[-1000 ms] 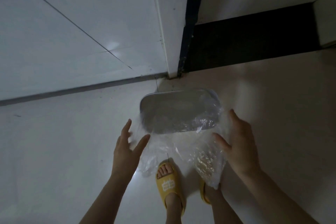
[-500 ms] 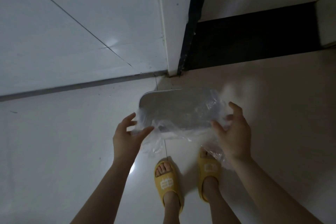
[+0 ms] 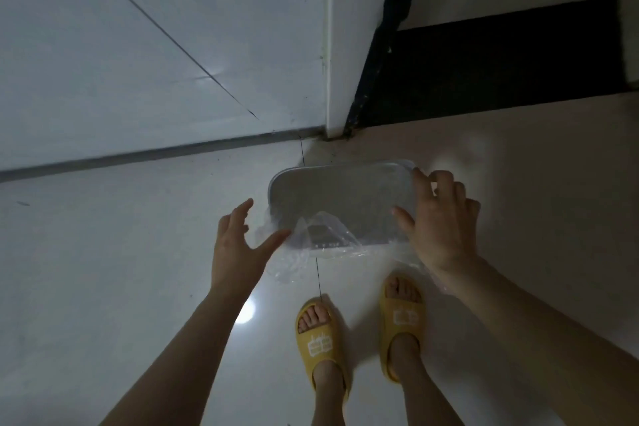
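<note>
A grey rectangular bin (image 3: 340, 194) stands on the floor in front of me, seen from above. A clear plastic bag (image 3: 325, 239) lies crumpled over its near rim and hangs down the near side. My right hand (image 3: 437, 225) grips the bin's right rim with the bag under its curled fingers. My left hand (image 3: 238, 242) is at the bin's near left corner, fingers spread, thumb touching the plastic there.
My two feet in yellow slippers (image 3: 320, 339) stand on the glossy white floor just behind the bin. A white wall corner (image 3: 333, 45) and a dark doorway threshold (image 3: 501, 62) lie beyond the bin.
The hanging bag has been pulled up and over the bin. My right hand moved from the bag's lower side up to the bin's right rim. My right foot stepped forward.
</note>
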The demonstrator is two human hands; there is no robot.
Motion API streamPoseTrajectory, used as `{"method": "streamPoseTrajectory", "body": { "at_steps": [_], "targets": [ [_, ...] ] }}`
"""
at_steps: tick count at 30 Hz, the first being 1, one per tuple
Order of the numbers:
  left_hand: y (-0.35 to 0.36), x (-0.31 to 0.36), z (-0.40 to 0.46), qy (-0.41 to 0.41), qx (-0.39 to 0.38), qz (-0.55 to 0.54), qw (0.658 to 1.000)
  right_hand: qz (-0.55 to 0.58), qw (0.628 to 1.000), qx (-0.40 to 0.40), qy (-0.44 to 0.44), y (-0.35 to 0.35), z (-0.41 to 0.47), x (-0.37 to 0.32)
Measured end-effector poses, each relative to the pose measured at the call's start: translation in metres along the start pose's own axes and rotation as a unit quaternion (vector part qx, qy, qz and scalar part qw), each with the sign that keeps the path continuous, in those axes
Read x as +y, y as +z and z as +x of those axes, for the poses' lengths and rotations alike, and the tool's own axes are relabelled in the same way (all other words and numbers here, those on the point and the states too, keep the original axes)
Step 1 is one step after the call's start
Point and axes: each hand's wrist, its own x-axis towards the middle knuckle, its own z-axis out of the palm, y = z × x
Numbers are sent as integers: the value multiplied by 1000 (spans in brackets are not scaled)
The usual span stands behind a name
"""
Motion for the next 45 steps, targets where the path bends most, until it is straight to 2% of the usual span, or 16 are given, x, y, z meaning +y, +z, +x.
{"method": "streamPoseTrajectory", "body": {
  "at_steps": [3,7,9,12,15,21,25,29,31,34,37,39,42,45],
  "targets": [
    [-11,-4,-22,-15,-12,-44,999,33,997,52,-35,-12,-18,10],
    [-14,-9,-44,-105,-34,-132,985,118,993,-15,14,-8,-46,24],
    [-11,-9,-47,-117,-45,-155,980,172,983,-37,43,-2,-55,26],
    [-1,-4,-47,-126,-43,-176,975,215,974,-27,65,8,-61,22],
    [9,0,-46,-123,-1,-155,980,221,974,-5,48,12,-55,11],
    [10,3,-20,-93,55,-133,985,185,982,35,-8,13,-15,-11],
    [1,-7,-6,-92,67,-79,990,96,995,-18,-30,17,-1,-13],
    [-9,-13,-8,-102,33,-74,991,-12,998,-55,-36,9,1,-11],
    [-13,-6,-15,-74,43,-101,991,-7,998,-23,-55,0,0,-11],
    [-15,12,-36,59,89,-30,994,-9,989,45,-140,-11,-5,-16],
    [1,24,-53,164,73,107,978,-18,981,-20,-191,-11,-5,-31],
    [14,24,-53,156,45,173,972,-20,976,-70,-206,-3,-3,-43],
    [24,18,-38,137,38,195,970,-17,969,-90,-229,12,4,-56],
    [22,19,-12,205,46,216,954,11,957,-111,-268,26,15,-70]
  ]
}}
